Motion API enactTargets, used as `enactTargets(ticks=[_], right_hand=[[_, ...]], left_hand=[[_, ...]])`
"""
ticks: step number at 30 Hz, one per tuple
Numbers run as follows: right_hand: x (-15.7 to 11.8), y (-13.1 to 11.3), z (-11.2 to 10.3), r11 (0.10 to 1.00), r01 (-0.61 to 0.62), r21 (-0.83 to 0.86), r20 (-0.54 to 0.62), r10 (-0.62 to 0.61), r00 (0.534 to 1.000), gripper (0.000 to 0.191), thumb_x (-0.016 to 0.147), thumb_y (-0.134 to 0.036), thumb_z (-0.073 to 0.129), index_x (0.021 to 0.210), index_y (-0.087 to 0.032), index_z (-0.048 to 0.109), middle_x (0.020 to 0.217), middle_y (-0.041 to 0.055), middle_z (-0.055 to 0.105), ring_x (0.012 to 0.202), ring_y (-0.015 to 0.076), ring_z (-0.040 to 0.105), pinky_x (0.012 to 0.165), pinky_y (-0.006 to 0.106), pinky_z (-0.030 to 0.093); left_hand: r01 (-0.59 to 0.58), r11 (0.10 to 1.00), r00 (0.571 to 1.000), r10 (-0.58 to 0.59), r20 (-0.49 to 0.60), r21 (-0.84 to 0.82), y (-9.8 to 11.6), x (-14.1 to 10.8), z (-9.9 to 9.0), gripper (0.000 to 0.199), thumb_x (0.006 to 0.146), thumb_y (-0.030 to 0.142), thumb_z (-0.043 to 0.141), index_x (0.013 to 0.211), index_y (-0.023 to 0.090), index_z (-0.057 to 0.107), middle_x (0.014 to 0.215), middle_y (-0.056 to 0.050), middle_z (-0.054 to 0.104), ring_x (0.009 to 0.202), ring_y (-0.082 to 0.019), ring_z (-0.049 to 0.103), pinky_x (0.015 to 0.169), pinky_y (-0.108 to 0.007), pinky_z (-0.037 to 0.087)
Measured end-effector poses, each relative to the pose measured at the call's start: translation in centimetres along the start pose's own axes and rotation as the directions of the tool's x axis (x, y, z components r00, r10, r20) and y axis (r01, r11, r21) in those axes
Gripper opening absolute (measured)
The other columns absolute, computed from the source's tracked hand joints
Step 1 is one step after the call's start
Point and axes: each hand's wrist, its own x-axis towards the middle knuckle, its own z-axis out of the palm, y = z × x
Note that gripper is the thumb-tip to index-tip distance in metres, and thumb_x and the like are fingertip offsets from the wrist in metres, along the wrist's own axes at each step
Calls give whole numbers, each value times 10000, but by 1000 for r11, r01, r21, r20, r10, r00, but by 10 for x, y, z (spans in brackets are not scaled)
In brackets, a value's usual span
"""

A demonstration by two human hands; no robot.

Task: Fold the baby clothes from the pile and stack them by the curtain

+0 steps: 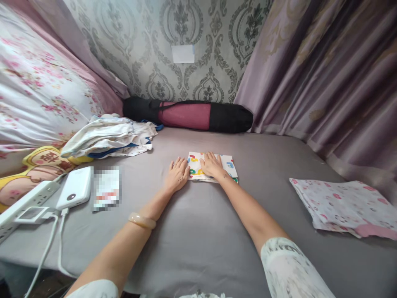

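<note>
A white folded cloth (230, 163) with colourful printed shapes lies in the middle of the grey sheet, folded into a small rectangle with layers showing at its near edge. My right hand (213, 165) rests flat on top of it, fingers stretched forward. Beside the cloth's left edge, my left hand (178, 174) lies palm down on the sheet with its fingers extended. Its fingertips are at or very near the cloth's edge; whether they touch it I cannot tell. A pale bangle (142, 220) circles my left forearm.
Rumpled clothes (114, 134) lie at the back left, near a yellow cartoon cushion (46, 165). A white power bank (75, 188), a power strip (27, 205) and cables sit at left. Another folded printed cloth (344, 205) lies right. A long black-and-maroon bag (186, 115) lines the wall.
</note>
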Motion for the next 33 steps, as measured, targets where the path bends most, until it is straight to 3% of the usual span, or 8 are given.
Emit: enactTargets(ticks=[5, 10, 19, 26, 29, 33], right_hand=[[7, -19, 3, 999, 32, 20, -28, -31, 999, 622, 995, -390, 165, 1505, -52, 274, 1589, 133, 219, 1469, 238, 141, 1175, 480, 55], [8, -21, 15, 1000, 29, 0, -55, -29, 998, 611, 992, -371, 169, 1497, -50, 292, 1576, 132, 259, 1460, 241, 171, 1171, 482, 69], [15, -43, 11, 997, 72, 17, -77, -71, 994, 600, 989, -357, 173, 1501, -65, 283, 1586, 125, 236, 1468, 239, 143, 1173, 490, 41], [18, -50, 17, 997, 65, 32, -33, -64, 997, 602, 983, -353, 191, 1493, -53, 302, 1574, 126, 270, 1461, 249, 163, 1166, 482, 84], [11, -54, 11, 996, 84, 24, -46, -83, 995, 608, 982, -349, 193, 1497, -42, 293, 1582, 129, 246, 1468, 249, 142, 1169, 479, 74], [-14, -66, 9, 976, 220, 4, -67, -219, 973, 619, 985, -351, 183, 1510, -34, 264, 1596, 117, 197, 1481, 230, 89, 1184, 449, 10]], left_hand=[[36, 998, 997, -39, -74, -41, -3, 0, 3, 440, 1003, 317, 242, 1355, 171, 463, 1466, -93, 471, 1441, -216, 285, 1185, -451, 194], [71, 992, 990, -83, -116, -104, -5, 1, 5, 406, 989, 274, 277, 1322, 167, 483, 1433, -101, 507, 1422, -220, 323, 1171, -455, 226], [99, 971, 975, -138, -176, -216, -11, 6, 7, 358, 959, 231, 306, 1225, 180, 540, 1342, -114, 581, 1367, -231, 414, 1119, -457, 317], [84, 955, 962, -152, -228, -285, -16, 9, 10, 340, 950, 219, 318, 1179, 164, 563, 1277, -126, 616, 1337, -235, 453, 1104, -432, 346], [72, 940, 954, -163, -253, -332, -18, 10, 7, 334, 949, 224, 318, 1155, 160, 574, 1235, -130, 633, 1265, -227, 518, 1078, -408, 378], [103, 895, 945, -224, -237, -434, -17, 9, -1, 383, 973, 279, 267, 1139, 145, 586, 1185, -133, 647, 1155, -219, 579, 1039, -379, 413]])
